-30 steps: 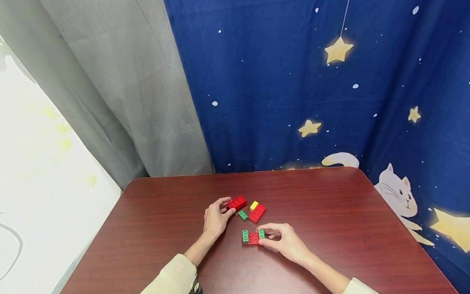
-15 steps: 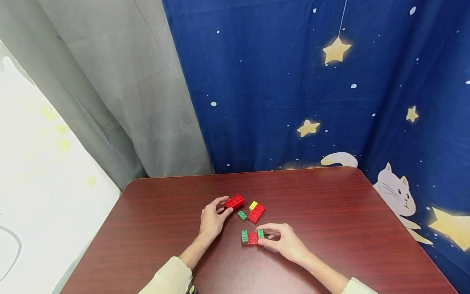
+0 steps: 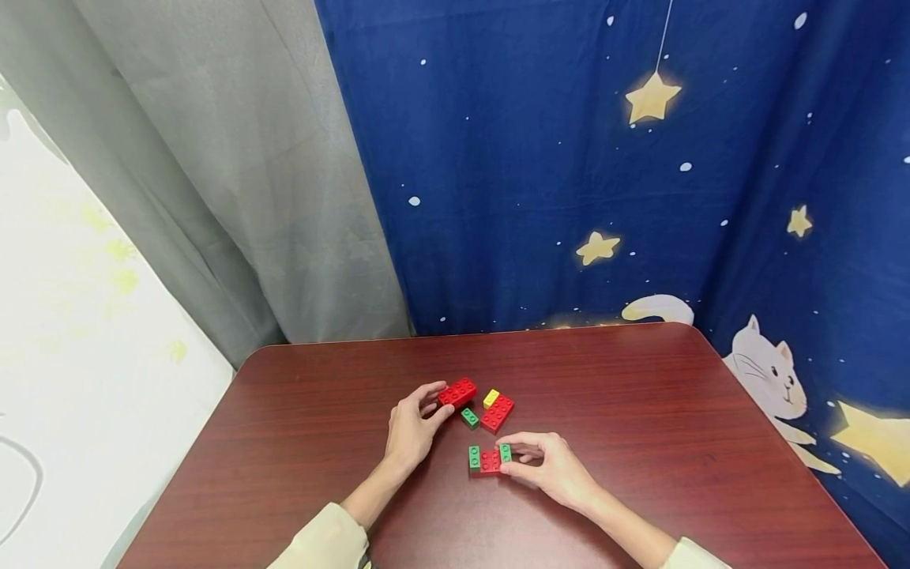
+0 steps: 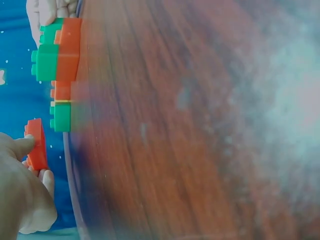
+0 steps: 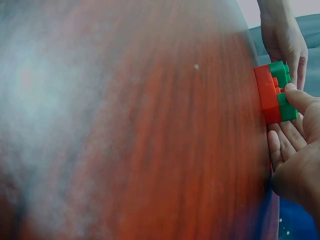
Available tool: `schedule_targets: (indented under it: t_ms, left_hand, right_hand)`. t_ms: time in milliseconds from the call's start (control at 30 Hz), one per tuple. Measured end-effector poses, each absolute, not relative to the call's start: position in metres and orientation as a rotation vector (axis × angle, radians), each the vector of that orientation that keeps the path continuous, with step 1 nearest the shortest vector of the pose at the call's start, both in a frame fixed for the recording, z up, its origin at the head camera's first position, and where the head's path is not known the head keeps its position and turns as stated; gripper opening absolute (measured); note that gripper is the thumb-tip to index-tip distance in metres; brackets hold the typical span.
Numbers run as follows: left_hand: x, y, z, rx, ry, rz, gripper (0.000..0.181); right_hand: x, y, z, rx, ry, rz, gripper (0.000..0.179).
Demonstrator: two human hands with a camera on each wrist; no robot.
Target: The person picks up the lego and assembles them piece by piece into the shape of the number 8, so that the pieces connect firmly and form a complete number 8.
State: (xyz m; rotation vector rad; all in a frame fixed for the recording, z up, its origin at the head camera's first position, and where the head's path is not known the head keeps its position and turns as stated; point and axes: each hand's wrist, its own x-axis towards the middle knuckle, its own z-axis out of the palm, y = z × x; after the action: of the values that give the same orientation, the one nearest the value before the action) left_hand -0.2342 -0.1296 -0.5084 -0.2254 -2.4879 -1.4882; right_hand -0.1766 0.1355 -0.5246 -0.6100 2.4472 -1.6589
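My left hand [image 3: 411, 431] pinches a red toy building brick [image 3: 458, 392] between thumb and fingers, at the back left of the loose bricks. My right hand [image 3: 553, 468] holds the right end of a small assembly, with thumb and fingers on a green brick [image 3: 505, 453]. That piece sits on a red brick [image 3: 490, 462], whose left end carries another green brick [image 3: 474, 458]. Studs show between the two green ones. In the right wrist view, the assembly's red base [image 5: 267, 95] faces the camera, with the right thumb against the nearer green brick [image 5: 287, 107].
Between the hands lie a loose green brick [image 3: 470, 418], a red brick [image 3: 498, 414] and a small yellow brick [image 3: 491, 398] touching or close to it. All are on a dark red wooden table [image 3: 604, 379]. A blue star-patterned curtain [image 3: 526, 174] hangs behind the far edge.
My left hand and its red brick have shifted slightly left, then a little back, and the left forearm has drawn lower. The right hand keeps its hold on the assembly, practically still.
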Motion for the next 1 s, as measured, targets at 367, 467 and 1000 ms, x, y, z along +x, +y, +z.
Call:
schedule_targets:
  t_ms: [367,467,1000]
  left_hand:
    - [-0.219,-0.126,-0.503,-0.286,-2.493,-1.554,0.043]
    - [-0.216,-0.124,-0.503,-0.297,-2.497,-1.571,0.042]
    - [-0.201,-0.120,-0.505,-0.379,-2.467,-1.614,0.042]
  right_hand:
    - [-0.177,0.135,-0.525,-0.604,2.441,-1.653,0.035]
    - [-0.178,0.135,-0.526,-0.616,2.442,-1.657,0.035]
    - [-0.178,0.135,-0.527,-0.648,2.437,-1.689,0.035]
